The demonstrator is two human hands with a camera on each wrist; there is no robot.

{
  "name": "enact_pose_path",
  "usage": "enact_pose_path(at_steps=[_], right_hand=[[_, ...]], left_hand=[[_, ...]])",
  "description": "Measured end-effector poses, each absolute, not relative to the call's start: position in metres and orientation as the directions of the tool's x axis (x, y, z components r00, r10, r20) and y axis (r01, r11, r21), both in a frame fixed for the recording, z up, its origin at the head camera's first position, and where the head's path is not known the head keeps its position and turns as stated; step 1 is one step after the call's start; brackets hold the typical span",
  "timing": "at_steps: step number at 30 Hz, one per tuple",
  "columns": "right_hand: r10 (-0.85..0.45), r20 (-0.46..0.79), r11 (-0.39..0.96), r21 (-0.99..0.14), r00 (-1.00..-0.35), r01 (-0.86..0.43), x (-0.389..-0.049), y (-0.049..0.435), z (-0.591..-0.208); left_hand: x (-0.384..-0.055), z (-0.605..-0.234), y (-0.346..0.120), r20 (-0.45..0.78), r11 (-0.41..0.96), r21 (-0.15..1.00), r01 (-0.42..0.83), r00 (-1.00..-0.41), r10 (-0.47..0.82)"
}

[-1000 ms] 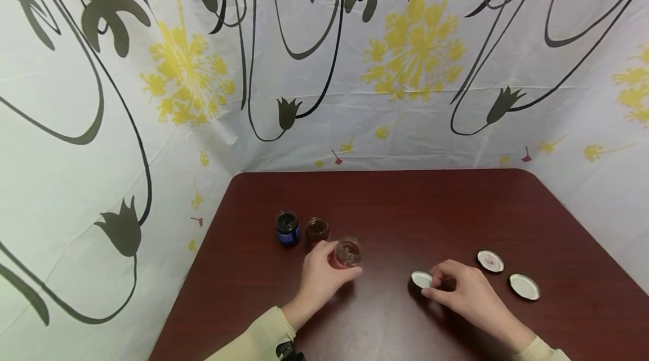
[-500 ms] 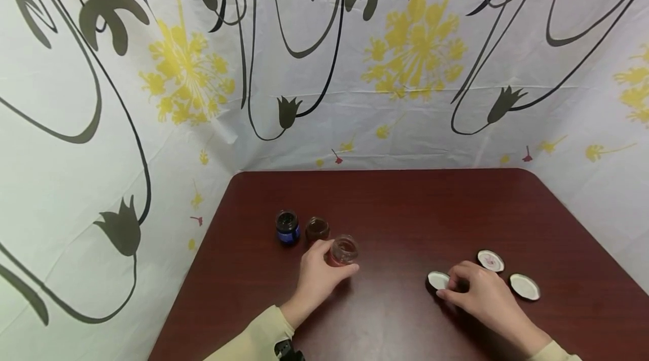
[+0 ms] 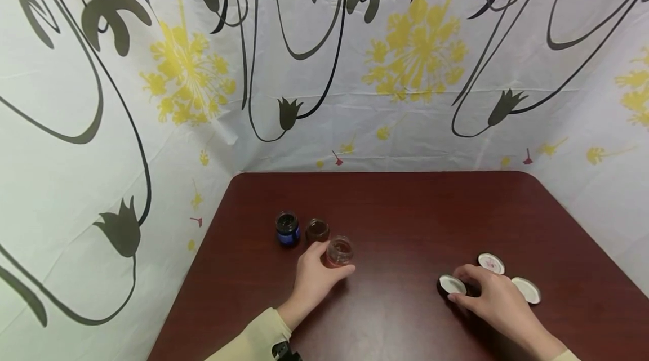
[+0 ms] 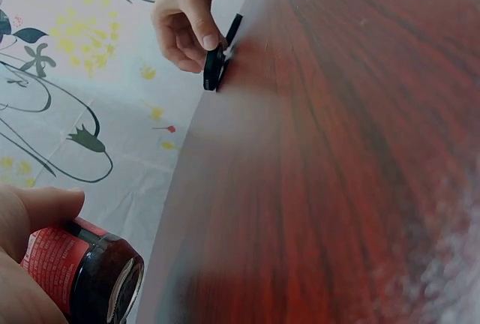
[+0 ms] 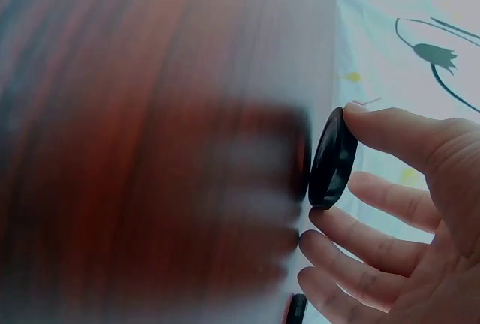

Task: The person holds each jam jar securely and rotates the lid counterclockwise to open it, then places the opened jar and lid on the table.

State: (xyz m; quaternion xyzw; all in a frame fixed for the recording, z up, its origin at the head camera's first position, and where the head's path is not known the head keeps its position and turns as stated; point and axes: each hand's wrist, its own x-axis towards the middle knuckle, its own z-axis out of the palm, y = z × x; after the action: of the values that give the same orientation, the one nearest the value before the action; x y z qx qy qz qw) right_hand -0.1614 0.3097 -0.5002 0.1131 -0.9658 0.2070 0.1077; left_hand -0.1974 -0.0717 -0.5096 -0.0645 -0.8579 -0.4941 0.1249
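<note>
In the head view my left hand (image 3: 311, 276) grips a small open glass jar (image 3: 339, 251) between thumb and fingers. The left wrist view shows a red label (image 4: 60, 260) around that jar. Well to the right, my right hand (image 3: 492, 296) pinches a round jar lid (image 3: 452, 285), black outside and white inside, with the white side up. From the right wrist view, the lid (image 5: 333, 160) is close to the tabletop; whether it touches, I cannot tell. Two similar lids lie white side up by the right hand: one behind (image 3: 490, 263), one at its right (image 3: 528, 290), partly covered.
A dark open jar with a blue label (image 3: 288, 230) and a brown-looking open jar (image 3: 318, 230) stand beyond the left hand. The dark red wooden table (image 3: 395, 203) has rounded far corners. A patterned white cloth (image 3: 324, 79) hangs behind it and along both sides.
My right hand has carried its lid rightward, closer to the two lying lids. The left hand and its jar have shifted slightly left. The other two jars stay in place.
</note>
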Motion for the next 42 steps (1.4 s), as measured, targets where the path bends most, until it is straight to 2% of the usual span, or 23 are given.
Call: enact_pose_path(at_steps=[9, 27, 33, 42], right_hand=[[-0.158, 0.178, 0.890, -0.400, -0.971, -0.218, -0.160, 0.317, -0.497], [-0.175, 0.199, 0.890, -0.386, -0.964, -0.241, -0.159, 0.321, -0.500], [-0.166, 0.166, 0.892, -0.396, -0.972, -0.220, -0.158, 0.320, -0.500], [-0.194, 0.238, 0.903, -0.337, -0.952, -0.268, -0.157, 0.318, -0.502]], left_hand=[[-0.198, -0.512, -0.074, 0.287, 0.499, 0.832, 0.241, -0.958, -0.016], [-0.199, -0.515, -0.080, 0.260, 0.526, 0.821, 0.220, -0.966, -0.003], [-0.200, -0.519, -0.080, 0.268, 0.530, 0.818, 0.223, -0.963, -0.008], [-0.199, -0.522, -0.081, 0.280, 0.547, 0.805, 0.229, -0.960, -0.010]])
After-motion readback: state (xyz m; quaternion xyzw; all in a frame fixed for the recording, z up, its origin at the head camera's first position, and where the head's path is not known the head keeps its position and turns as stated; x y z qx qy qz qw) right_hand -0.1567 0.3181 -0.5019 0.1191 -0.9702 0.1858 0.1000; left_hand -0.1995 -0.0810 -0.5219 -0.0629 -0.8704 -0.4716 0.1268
